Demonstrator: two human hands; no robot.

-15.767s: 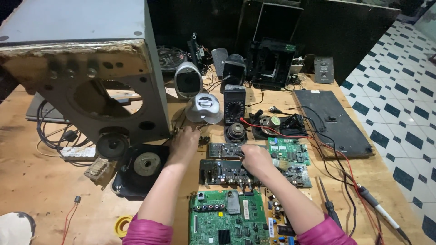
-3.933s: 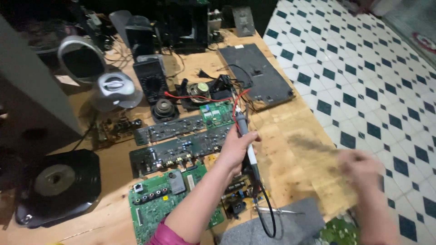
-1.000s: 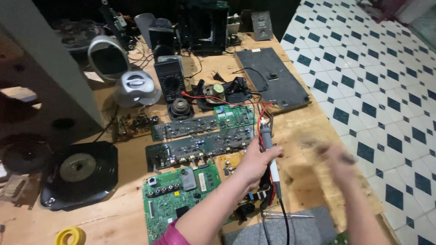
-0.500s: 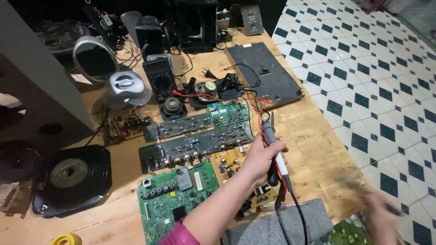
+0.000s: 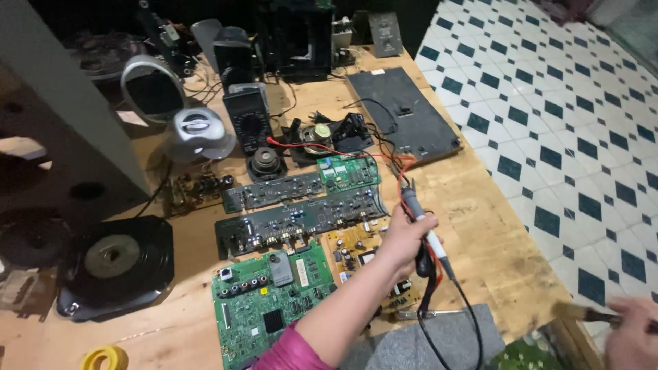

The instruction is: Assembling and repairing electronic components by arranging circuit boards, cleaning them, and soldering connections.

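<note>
While left fingers (image 5: 404, 229) grasp probes (image 5: 425, 233), right hand (image 5: 634, 332) grips brush (image 5: 582, 314); wooden bench (image 5: 493, 233), tiled floor (image 5: 582, 137)

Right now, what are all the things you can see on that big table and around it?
Circuit boards: five; two green, two long dark ones, one yellowish; middle of the table.
Meter: one, black; back, behind the boards.
Small round speakers: two, dark and brassy; by the meter.
Silver dome: one; back left.
Dark flat panel: one; back right.
Big speaker: one, black; left edge.
Tape roll: one, yellow; bottom left.
Grey cloth: one; bottom.
Table: one, wood; beside a white and blue tiled floor.
Left hand: holds a probe with red and black wires.
Right hand: bottom right, holds a brush.
</note>
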